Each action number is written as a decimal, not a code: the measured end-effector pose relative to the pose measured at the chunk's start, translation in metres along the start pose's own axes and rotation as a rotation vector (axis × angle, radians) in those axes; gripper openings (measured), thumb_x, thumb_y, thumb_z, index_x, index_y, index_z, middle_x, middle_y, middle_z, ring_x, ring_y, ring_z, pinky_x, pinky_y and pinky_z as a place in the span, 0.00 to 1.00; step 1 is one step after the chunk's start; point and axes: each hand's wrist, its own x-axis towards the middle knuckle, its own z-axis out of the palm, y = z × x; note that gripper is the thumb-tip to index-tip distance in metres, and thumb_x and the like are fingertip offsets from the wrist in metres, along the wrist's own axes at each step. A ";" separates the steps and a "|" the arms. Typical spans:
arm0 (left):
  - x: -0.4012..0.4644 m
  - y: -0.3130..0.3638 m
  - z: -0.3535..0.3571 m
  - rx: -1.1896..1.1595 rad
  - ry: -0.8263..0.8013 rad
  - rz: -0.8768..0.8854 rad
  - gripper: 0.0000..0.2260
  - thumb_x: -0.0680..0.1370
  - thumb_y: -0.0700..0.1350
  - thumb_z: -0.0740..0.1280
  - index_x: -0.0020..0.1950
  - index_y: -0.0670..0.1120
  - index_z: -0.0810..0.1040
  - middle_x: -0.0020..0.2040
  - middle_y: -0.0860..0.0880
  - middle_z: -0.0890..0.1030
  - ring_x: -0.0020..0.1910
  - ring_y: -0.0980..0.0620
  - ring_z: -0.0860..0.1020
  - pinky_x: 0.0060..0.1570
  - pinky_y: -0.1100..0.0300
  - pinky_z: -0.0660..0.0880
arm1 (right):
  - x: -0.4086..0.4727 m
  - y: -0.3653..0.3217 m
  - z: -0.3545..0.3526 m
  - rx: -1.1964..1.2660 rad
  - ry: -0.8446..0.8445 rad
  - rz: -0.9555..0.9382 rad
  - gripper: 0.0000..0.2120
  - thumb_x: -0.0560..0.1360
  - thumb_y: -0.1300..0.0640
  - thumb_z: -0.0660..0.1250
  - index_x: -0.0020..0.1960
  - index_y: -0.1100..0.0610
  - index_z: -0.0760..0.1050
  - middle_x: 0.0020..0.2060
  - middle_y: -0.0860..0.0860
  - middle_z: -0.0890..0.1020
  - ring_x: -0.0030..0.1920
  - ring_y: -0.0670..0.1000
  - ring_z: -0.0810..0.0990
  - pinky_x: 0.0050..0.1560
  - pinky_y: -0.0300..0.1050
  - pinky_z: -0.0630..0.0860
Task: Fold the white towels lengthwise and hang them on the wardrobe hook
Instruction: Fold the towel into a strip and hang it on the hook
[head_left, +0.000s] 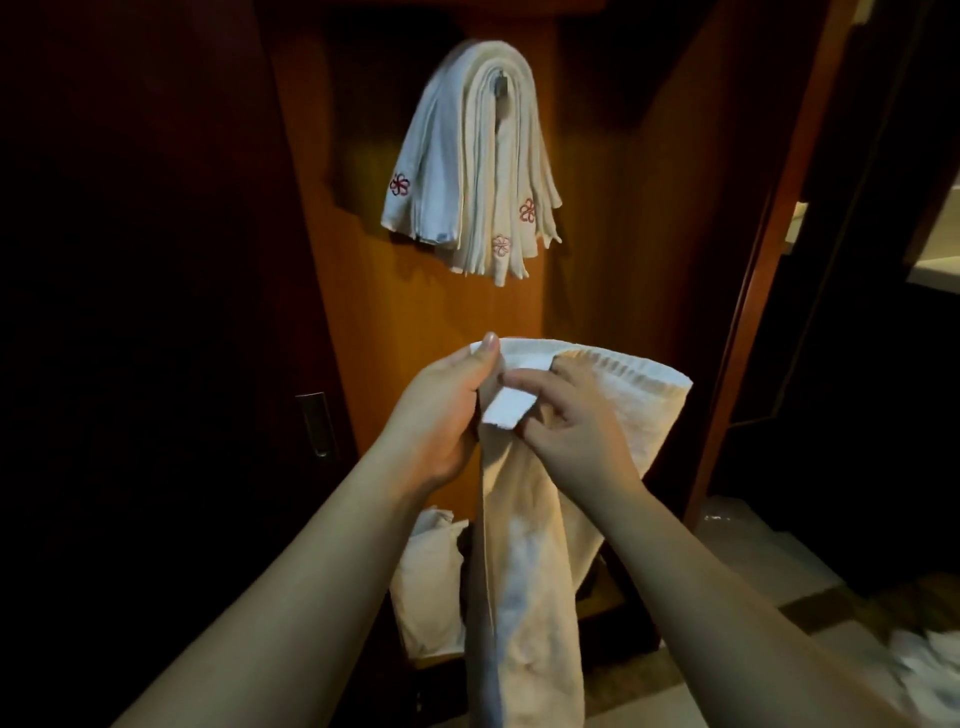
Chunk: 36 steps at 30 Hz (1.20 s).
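The wardrobe hook (500, 83) is almost wholly buried under the hung towels (470, 161). The held towel (524, 571) runs off the bottom edge. The right hand (574, 426) covers part of its fold. White cloth (930, 660) at bottom right is blurred.

From my feed I see two bare forearms reaching up from the bottom edge, with no sleeves, cuffs or gloves anywhere along them. The left hand (441, 410) wears no ring, watch or band that I can make out, and its thumbnail is short, plain and unpainted. The right hand (576, 431) is equally unadorned: no jewellery on the fingers (524, 384), nothing at the wrist. Both arms are slim and smooth, without tattoos, marks or bandages on the sides facing the camera. The dim warm light puts a soft sheen on them. The rest of the body is out of view.
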 end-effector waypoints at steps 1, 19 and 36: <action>-0.002 -0.001 0.002 -0.013 -0.026 0.004 0.20 0.82 0.55 0.63 0.67 0.42 0.77 0.56 0.41 0.85 0.57 0.44 0.83 0.60 0.48 0.79 | 0.002 -0.002 0.001 0.009 0.038 -0.013 0.08 0.73 0.49 0.64 0.52 0.42 0.77 0.43 0.38 0.72 0.51 0.37 0.70 0.50 0.27 0.64; 0.001 0.004 0.004 -0.119 -0.336 0.087 0.28 0.84 0.59 0.52 0.67 0.39 0.77 0.63 0.37 0.81 0.65 0.41 0.79 0.64 0.46 0.76 | 0.028 -0.019 -0.027 -0.143 0.107 0.003 0.10 0.77 0.43 0.67 0.45 0.48 0.81 0.40 0.37 0.72 0.50 0.41 0.72 0.43 0.34 0.65; 0.003 0.008 -0.023 0.436 -0.292 0.224 0.08 0.79 0.47 0.70 0.56 0.48 0.85 0.53 0.45 0.86 0.54 0.46 0.84 0.58 0.49 0.79 | 0.067 -0.015 -0.046 -0.321 -0.436 0.262 0.27 0.71 0.27 0.65 0.36 0.52 0.80 0.42 0.47 0.79 0.41 0.48 0.77 0.38 0.46 0.72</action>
